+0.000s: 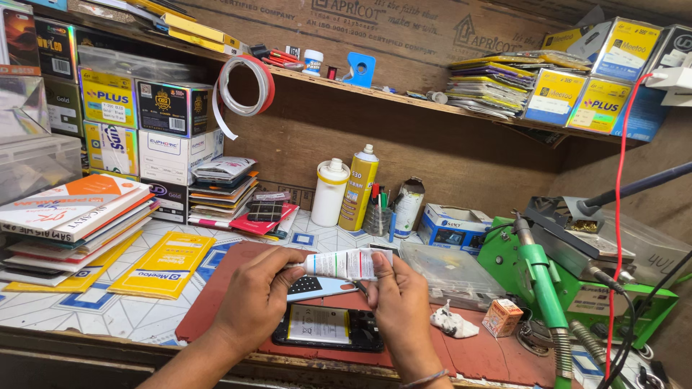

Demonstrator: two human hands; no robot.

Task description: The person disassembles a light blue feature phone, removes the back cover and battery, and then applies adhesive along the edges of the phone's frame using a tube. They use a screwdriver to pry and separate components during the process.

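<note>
Work so far: opened black phone body, back cover off, lying flat on the dark red rubber work mat near the front edge of the bench; white label-faced battery exposed inside.
Still to do: nothing yet laid on the phone as far as visible; frame edges look bare, though too small to be sure.
Tube: small white glue tube with printed label, held level above the phone, over the mat's middle.
Left hand: thumb and fingers pinched on the tube's left, nozzle end; wrist angled in from the front edge.
Right hand: fingers closed round the tube's right end, thumb on top, palm turned inward.
Beside: crumpled white tissue on the mat toward its right edge.
</note>
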